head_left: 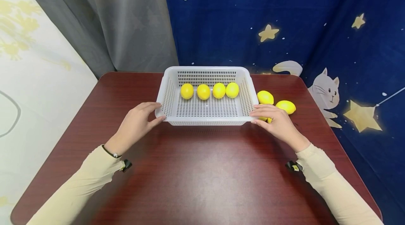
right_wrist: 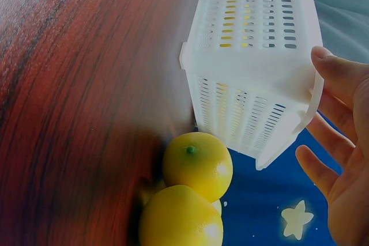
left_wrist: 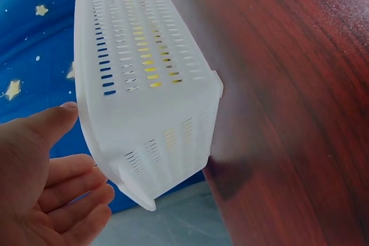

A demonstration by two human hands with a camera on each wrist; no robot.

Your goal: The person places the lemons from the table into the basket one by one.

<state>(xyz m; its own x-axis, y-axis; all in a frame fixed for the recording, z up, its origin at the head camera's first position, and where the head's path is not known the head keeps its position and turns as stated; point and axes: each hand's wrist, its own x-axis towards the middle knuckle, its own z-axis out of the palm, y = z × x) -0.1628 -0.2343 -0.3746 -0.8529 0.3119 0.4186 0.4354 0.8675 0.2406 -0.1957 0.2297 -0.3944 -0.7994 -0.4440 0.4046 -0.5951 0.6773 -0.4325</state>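
Observation:
A white perforated plastic basket (head_left: 205,112) stands toward the far side of the table, with several round yellow fruits (head_left: 203,92) in a row inside. At its near left corner, my left hand (head_left: 134,123) holds the rim, thumb on the front edge and fingers along the side. My right hand (head_left: 278,121) grips the near right corner the same way. In the right wrist view, the right thumb lies on the rim (right_wrist: 314,27) and the fingers reach behind it. Several lemons (head_left: 285,107) lie right of the basket, partly hidden by my right hand.
The dark red wooden table (head_left: 202,175) has rounded corners. Behind it hang a grey curtain (head_left: 136,21) and a blue curtain (head_left: 221,17) with stars and a cat. A pale patterned surface (head_left: 41,88) lies along the left side.

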